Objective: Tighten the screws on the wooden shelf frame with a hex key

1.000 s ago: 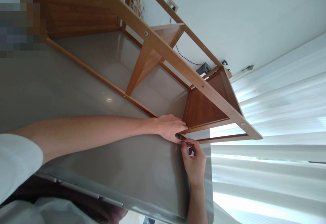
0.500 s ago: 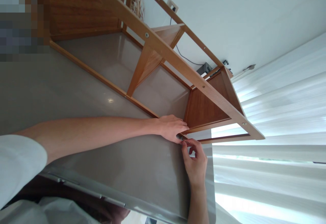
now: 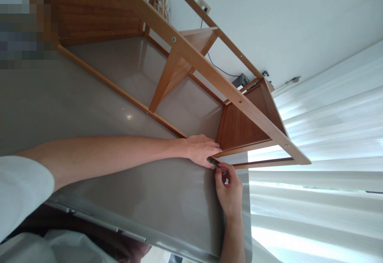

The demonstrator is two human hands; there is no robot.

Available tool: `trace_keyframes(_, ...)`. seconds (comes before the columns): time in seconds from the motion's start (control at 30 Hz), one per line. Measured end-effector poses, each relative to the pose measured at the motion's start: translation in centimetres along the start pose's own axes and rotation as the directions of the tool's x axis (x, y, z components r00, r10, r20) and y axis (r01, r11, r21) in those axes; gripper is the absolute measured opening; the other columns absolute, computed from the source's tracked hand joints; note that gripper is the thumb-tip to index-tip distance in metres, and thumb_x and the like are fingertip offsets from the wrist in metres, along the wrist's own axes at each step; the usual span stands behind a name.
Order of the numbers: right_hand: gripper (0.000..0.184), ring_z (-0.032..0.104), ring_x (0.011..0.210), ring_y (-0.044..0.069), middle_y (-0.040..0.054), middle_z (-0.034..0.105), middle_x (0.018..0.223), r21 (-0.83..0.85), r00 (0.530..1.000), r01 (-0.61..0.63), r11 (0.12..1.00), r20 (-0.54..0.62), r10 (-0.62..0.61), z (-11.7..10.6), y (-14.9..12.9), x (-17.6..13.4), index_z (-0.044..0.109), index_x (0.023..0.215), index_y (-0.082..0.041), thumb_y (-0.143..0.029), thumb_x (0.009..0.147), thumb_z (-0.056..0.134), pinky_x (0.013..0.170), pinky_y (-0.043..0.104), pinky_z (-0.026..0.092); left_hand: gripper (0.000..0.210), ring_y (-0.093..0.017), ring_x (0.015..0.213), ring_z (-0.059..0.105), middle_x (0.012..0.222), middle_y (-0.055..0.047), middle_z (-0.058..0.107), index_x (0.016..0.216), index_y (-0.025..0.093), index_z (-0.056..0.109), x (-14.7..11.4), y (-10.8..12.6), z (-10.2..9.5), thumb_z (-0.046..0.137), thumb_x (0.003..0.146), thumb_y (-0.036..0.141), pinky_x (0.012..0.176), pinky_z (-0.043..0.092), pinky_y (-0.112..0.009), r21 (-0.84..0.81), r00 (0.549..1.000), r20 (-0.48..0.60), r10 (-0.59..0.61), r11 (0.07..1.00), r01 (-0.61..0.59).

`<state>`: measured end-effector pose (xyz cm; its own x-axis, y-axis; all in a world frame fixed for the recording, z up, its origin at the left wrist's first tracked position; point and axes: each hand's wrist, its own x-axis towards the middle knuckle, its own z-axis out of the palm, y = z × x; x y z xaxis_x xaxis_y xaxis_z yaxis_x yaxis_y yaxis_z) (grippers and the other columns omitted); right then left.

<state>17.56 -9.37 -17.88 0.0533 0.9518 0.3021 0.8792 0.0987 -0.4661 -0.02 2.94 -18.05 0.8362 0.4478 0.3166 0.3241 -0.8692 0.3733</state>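
Note:
A long wooden frame (image 3: 206, 69) with panels and cross pieces stands on a grey tabletop (image 3: 167, 199). My left hand (image 3: 203, 150) is closed over its lower right corner, fingers curled round the wood beside a wooden end panel (image 3: 243, 119). Just below, my right hand (image 3: 229, 189) pinches a small dark rod-like piece (image 3: 214, 162) between thumb and fingertips. That piece lies between the two hands, pointing at the frame's corner; its far end is hidden by my left hand, and its exact kind cannot be made out.
White curtains (image 3: 314, 199) hang beyond the table's right edge. Behind the frame are a wall socket (image 3: 204, 6), a black cable (image 3: 221, 68), a dark box (image 3: 241, 80) and dried stalks (image 3: 163, 4). A metal rail (image 3: 92, 219) runs along the table's near edge.
My right fingertips have shifted slightly right along the dark piece and the hand has turned a little. My left hand keeps its place on the frame.

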Motion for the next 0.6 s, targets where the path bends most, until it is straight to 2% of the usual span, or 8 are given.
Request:
trace_keyframes(0.17,0.018,0.056,0.073,0.015,0.0035,0.066,0.088,0.006,0.999,0.049,0.999,0.021,-0.049,-0.11,0.29,0.10,0.067,0.094,-0.021,-0.028,0.093,0.050,0.068,0.029,0.047,0.041,-0.025,0.097,0.066,0.107,-0.006,0.070,0.101,0.021,0.060,0.03,-0.10,0.27,0.061,0.081,0.056,0.070,0.049,-0.033,-0.006,1.000,-0.003,-0.003,1.000,0.003)
trace_keyframes(0.47,0.015,0.052,0.068,0.014,0.0024,0.061,0.085,-0.047,0.991,0.127,0.991,-0.036,-0.129,0.01,-0.18,-0.05,0.066,0.096,-0.021,-0.023,0.094,0.051,0.067,0.028,0.045,0.041,-0.025,0.094,0.067,0.104,-0.005,0.070,0.099,0.021,0.060,-0.07,-0.05,0.09,0.061,0.080,0.057,0.067,0.048,-0.033,-0.011,1.000,-0.014,0.006,1.000,-0.006)
trace_keyframes(0.6,0.015,0.053,0.072,0.014,0.0030,0.063,0.089,-0.070,0.985,0.164,0.984,-0.038,-0.167,0.33,-0.28,-0.07,0.066,0.096,-0.021,-0.022,0.093,0.051,0.071,0.029,0.046,0.038,-0.024,0.094,0.067,0.103,-0.005,0.070,0.099,0.021,0.061,-0.13,0.06,-0.07,0.061,0.080,0.055,0.068,0.048,-0.032,-0.020,1.000,-0.014,-0.002,1.000,0.001)
